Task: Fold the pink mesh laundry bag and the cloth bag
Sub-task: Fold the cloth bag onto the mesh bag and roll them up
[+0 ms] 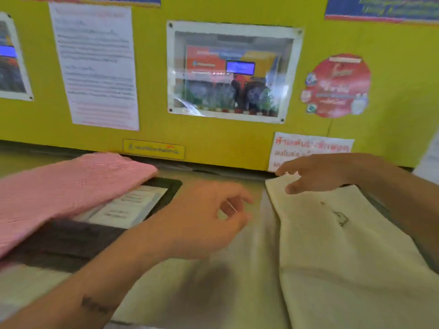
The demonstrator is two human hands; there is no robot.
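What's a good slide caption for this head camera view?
Right hand on the cream cloth bag's far corner, left hand hovering open, pink mesh laundry bag lying at left.

You have a bare strip of bench (209, 293) between the pink mesh laundry bag (59, 193) on your left and the cloth bag (344, 257) on your right. The yellow wall (213, 143) closes off the far edge. A black-framed sheet (133, 207) lies partly under the pink bag.

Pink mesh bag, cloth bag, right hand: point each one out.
pink mesh bag (59, 188), head view, middle of its folded top.
cloth bag (344, 252), head view, centre of the cream fabric.
right hand (318, 172), head view, back of the hand.
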